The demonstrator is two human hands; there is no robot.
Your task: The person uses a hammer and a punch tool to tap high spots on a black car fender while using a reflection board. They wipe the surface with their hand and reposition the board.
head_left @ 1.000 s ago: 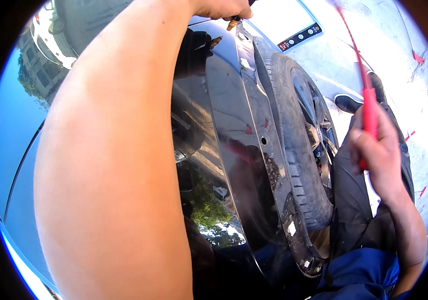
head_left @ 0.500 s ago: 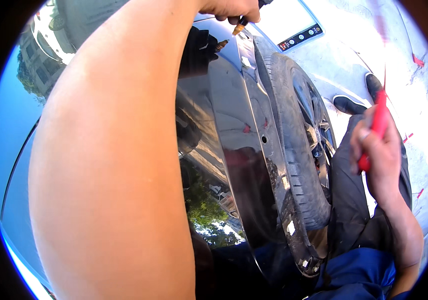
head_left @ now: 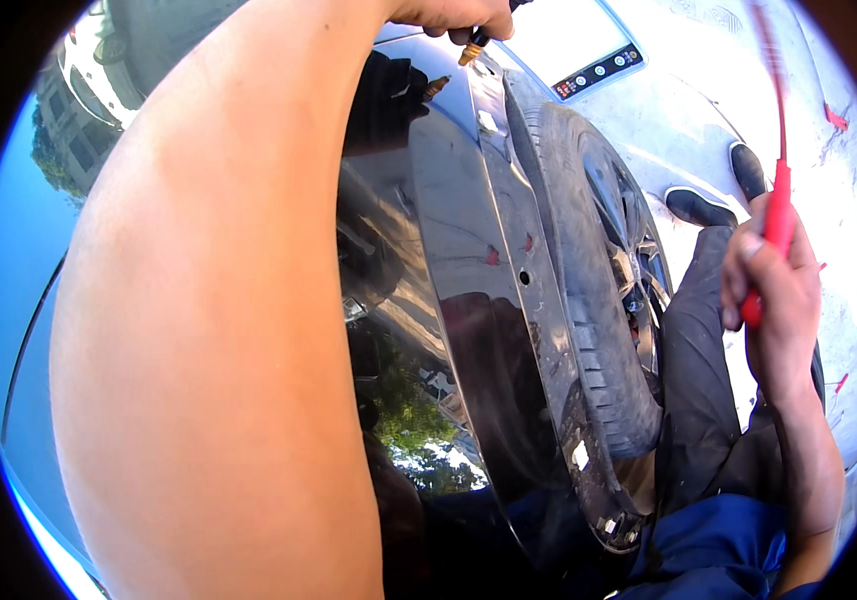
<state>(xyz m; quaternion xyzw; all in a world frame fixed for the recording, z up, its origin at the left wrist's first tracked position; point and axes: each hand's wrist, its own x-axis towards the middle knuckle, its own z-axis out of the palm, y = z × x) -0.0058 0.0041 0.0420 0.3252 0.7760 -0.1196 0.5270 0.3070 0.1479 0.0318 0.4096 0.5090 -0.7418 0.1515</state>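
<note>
My left arm reaches across the left of the view to the top, where my left hand [head_left: 454,14] is closed on a small pen-like tool with a dark body and brass-coloured tip [head_left: 472,48]. That tip points down at the glossy dark car panel [head_left: 474,300], near its upper end; whether it touches cannot be told. At the right, my right hand [head_left: 781,290] grips the red handle of a thin-shafted tool [head_left: 781,205]. The shaft rises toward the top edge, blurred, and its far end is not visible. This hand is apart from the panel.
The car's tyre and wheel [head_left: 604,290] stand right beside the panel edge. A framed white board with a dark control strip [head_left: 599,72] is at the top. My legs [head_left: 699,370] and a pair of dark shoes [head_left: 701,208] are right of the wheel. Red pieces [head_left: 835,118] lie on the pale ground.
My right hand has moved slightly right with the red-handled tool, whose shaft now shows more clearly. My left hand and its tool have shifted a little left and up.
</note>
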